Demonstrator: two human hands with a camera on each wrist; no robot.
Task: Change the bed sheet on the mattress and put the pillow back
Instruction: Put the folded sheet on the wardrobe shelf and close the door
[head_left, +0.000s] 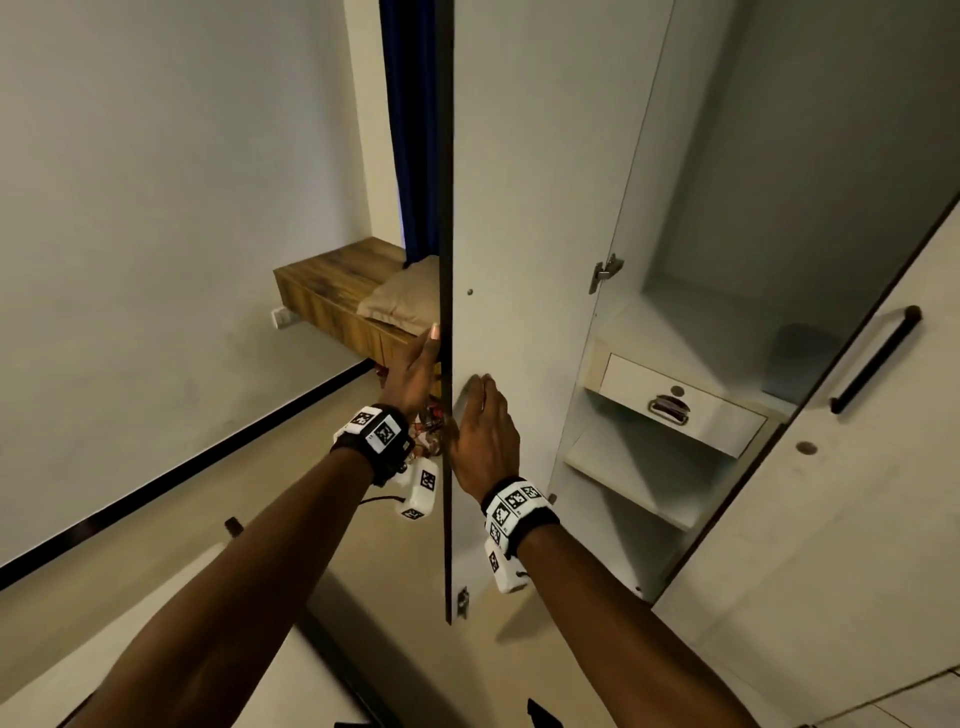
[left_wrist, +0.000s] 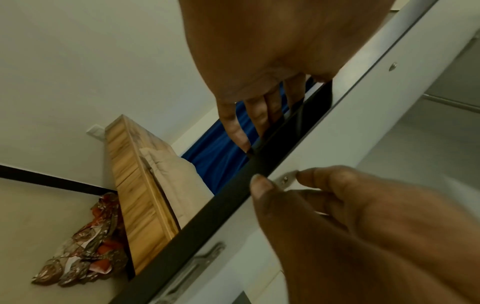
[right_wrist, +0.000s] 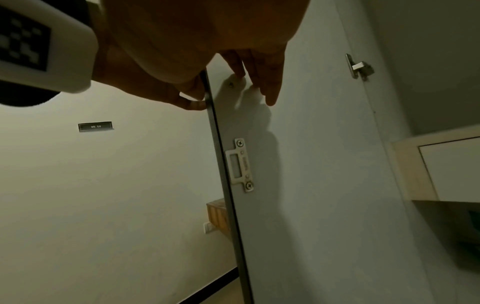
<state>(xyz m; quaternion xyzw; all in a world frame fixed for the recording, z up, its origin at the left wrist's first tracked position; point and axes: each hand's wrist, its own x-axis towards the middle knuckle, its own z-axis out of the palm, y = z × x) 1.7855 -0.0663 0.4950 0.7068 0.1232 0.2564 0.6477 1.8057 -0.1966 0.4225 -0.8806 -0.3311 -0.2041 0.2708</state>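
While the wardrobe door (head_left: 519, 260) is standing edge-on in front of you, you are handling it with both hands. Your left hand (head_left: 413, 371) is lying against its outer face with fingers straight and slightly spread, fingertips (left_wrist: 240, 135) touching the dark edge. Your right hand (head_left: 485, 436) is working the inner face: the fingers are extended over the small metal plate (left_wrist: 285, 180), with the thumb tip (right_wrist: 193, 103) touching the edge, so the door is lightly sandwiched rather than gripped. That hold looks meant to steady or swing the door, probably to get at the shelves (head_left: 639, 467) for a fresh sheet; none is clearly showing inside, only a drawer (head_left: 680, 408) and a greyish shape higher up that is too dim to name.

Beyond the door, the pillow (head_left: 402, 301) is resting on the wooden bench (head_left: 332, 291) against the wall, under the blue curtain (head_left: 410, 130). A crumpled patterned cloth (left_wrist: 83, 246) is lying on the pale floor (head_left: 156, 545) at the bench's foot, possibly the old sheet. The mattress is not showing anywhere.
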